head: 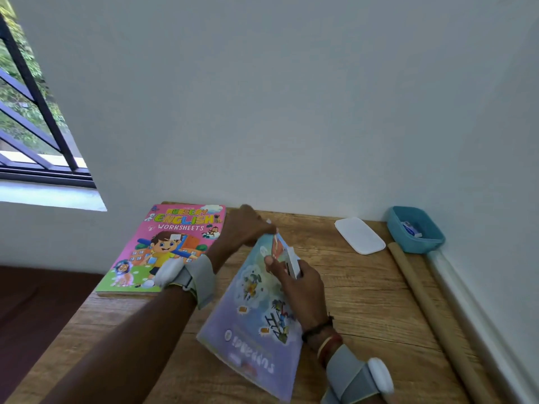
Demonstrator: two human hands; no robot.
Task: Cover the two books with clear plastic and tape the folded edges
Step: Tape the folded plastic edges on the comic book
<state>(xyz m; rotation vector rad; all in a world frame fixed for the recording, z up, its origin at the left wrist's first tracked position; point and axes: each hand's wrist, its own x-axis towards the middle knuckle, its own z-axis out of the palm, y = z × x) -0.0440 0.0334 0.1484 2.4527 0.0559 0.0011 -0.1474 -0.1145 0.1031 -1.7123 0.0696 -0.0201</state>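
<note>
Though aslant, book [253,316] corner within left grip [249,227].

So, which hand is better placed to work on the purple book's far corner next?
Right, probably. The right hand holds a small white object, possibly tape, just beside that corner. The left hand pinches the corner of the purple book, so it seems busy steadying it.

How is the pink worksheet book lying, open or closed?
Closed. The pink Nursery English Worksheets book lies flat on the wooden table with its front cover facing up, and no inside pages show.
</note>
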